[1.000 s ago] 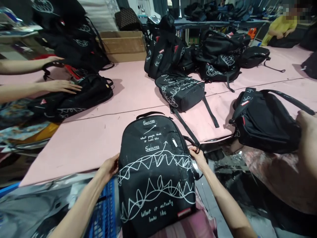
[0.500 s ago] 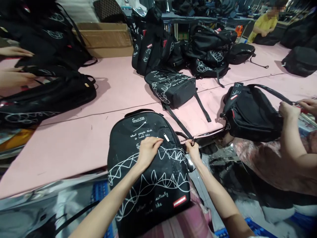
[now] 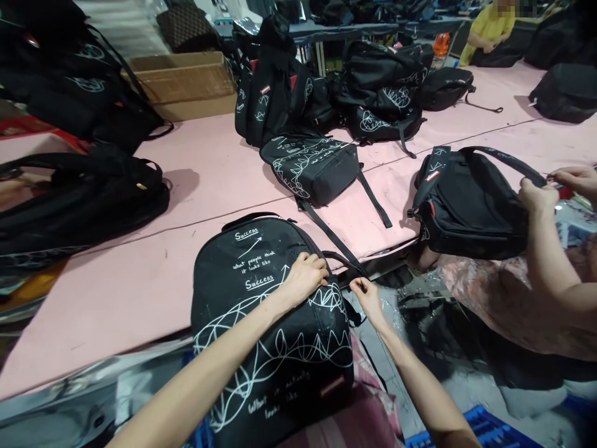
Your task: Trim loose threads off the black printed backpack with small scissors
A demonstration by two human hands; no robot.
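A black backpack (image 3: 308, 367) with white scribbles and lettering leans upright on my lap against the table's front edge. On its upper right front lies my left hand (image 3: 306, 279), fingers curled and pressed at the side pocket zipper; it covers the zipper pull, and what the fingertips grip is hidden. Just off the bag's right side is my right hand (image 3: 367, 295), its thumb and fingers pinched around something small and dark that I cannot make out. A black strap (image 3: 331, 238) from another scribbled backpack (image 3: 321, 168) runs down the table toward that hand.
More black backpacks (image 3: 392, 93) are piled on the pink table (image 3: 209, 168), behind a cardboard box (image 3: 186, 81) at left. On the right, a co-worker's hands (image 3: 541, 196) hold a backpack (image 3: 485, 205). A person in yellow (image 3: 489, 31) sits far back. Blue crates (image 3: 489, 429) stand below.
My left hand has moved right across the bag, from beside the zipper pull to over it. My right hand has shifted slightly down. At left, the co-worker's hands are now mostly hidden behind a backpack.
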